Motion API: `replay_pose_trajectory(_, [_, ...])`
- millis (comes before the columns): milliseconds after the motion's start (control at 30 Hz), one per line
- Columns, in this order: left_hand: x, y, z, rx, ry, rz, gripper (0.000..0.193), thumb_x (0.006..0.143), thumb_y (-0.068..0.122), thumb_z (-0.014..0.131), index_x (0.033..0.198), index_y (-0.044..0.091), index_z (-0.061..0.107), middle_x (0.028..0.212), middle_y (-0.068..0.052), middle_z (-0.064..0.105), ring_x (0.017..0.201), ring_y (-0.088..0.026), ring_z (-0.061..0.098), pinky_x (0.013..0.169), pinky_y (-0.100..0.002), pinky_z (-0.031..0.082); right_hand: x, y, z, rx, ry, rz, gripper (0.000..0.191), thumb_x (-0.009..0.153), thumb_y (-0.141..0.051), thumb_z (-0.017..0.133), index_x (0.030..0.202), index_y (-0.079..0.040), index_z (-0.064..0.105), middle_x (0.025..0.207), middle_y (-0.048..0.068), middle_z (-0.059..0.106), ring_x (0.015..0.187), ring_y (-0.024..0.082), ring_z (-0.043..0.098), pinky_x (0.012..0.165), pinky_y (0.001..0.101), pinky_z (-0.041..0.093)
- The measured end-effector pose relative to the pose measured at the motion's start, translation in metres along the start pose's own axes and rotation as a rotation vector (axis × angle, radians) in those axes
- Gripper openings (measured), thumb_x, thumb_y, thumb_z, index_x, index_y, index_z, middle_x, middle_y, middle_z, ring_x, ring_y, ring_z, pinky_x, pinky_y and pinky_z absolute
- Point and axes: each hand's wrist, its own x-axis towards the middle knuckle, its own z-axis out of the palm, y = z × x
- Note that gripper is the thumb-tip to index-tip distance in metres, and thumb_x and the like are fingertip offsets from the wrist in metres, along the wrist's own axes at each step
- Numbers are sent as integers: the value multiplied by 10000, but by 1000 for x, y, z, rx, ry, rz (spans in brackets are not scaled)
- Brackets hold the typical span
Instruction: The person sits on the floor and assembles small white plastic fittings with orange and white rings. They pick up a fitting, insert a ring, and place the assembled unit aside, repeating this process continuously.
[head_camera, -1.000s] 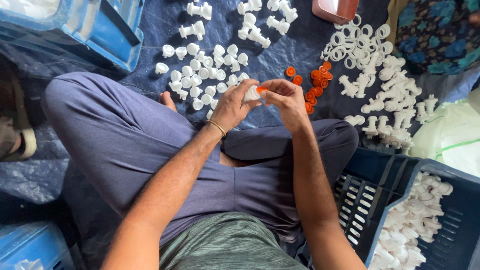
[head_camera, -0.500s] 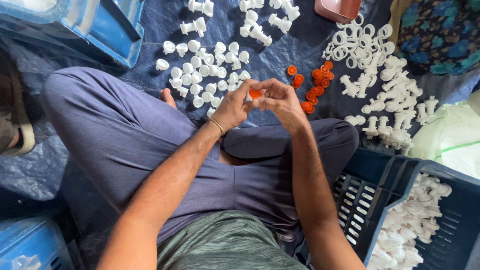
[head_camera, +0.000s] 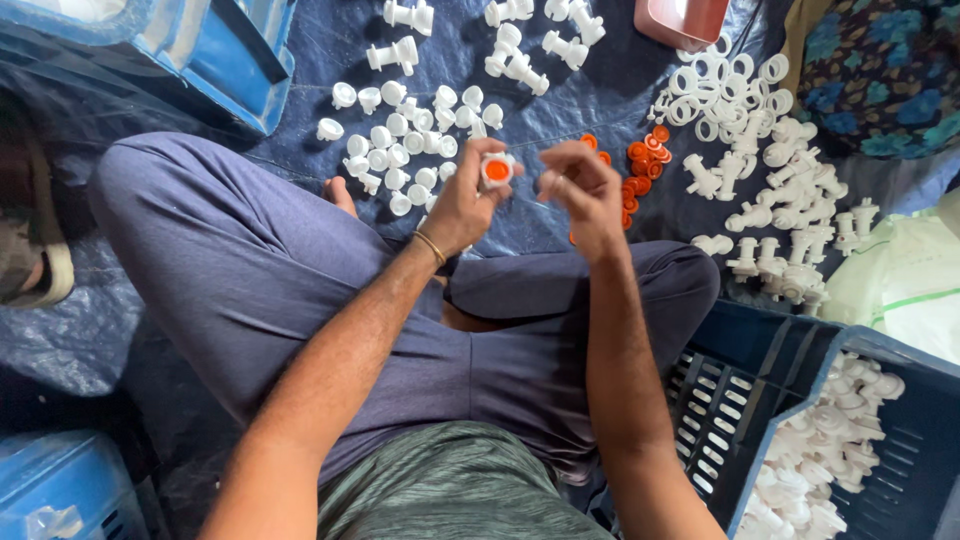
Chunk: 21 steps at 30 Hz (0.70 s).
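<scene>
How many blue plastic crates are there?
3: one blue plastic crate at top left, one at bottom left, and a darker one at bottom right holding white plastic parts. Others may be out of view.

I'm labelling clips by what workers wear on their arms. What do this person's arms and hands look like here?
Both forearms are bare, with no sleeves showing and no gloves. The left hand has a thin gold-coloured bangle at the wrist. The right hand shows no bangle or watch; whether it wears a ring is too small to tell.

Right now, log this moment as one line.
left hand: holds white cap with orange insert | right hand: beside it, contents unclear | orange discs: on tarp
</scene>
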Motion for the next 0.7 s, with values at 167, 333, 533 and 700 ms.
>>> replay_pose_trajectory(167, [4, -4, -11, -67, 224, 49, 371, 956, -6, 600, 1305, 23, 477, 1253, -145, 662, 1129, -199, 662, 970, -328, 551, 21, 33, -19, -260, 256, 150, 134, 948, -22, 737, 1080, 4, 743, 841, 38, 623, 710, 100, 570, 628, 240, 493])
replay_pose_trajectory(333, [5, -3, -16, -325, 296, 46, 398, 901, -21, 522, 1293, 41, 487, 1179, -40, 584, 1038, -156, 655, 935, -294, 565, 22, 54, 13, -735, -50, -68, 292, 837, -3, 746, 1124, -50, 719, 1029, 93, 648, 849, 202, 684, 723, 319, 577])
replay_pose_trajectory(533, [2, -1, -15, -78, 230, 66, 292, 886, 36, 549, 1178, 36, 556, 1063, -88, 630, 952, -178, 636, 856, -302, 541, 30, 63, 43, -1142, -109, -225, 307, 820, 1, 786, 1109, -44, 693, 1067, 157, 638, 914, 354, 674, 768, 424, 559])
replay_pose_trajectory(700, [3, -1, -12, 299, 265, -67, 307, 815, 210, 798, 1014, 59, 620, 923, -107, 728, 839, -231, 740, 748, -348, 582, 32, 65, 26, -666, 44, 56, 234, 830, -39, 800, 1022, -18, 668, 912, 111, 698, 787, 231, 713, 694, 360, 590])
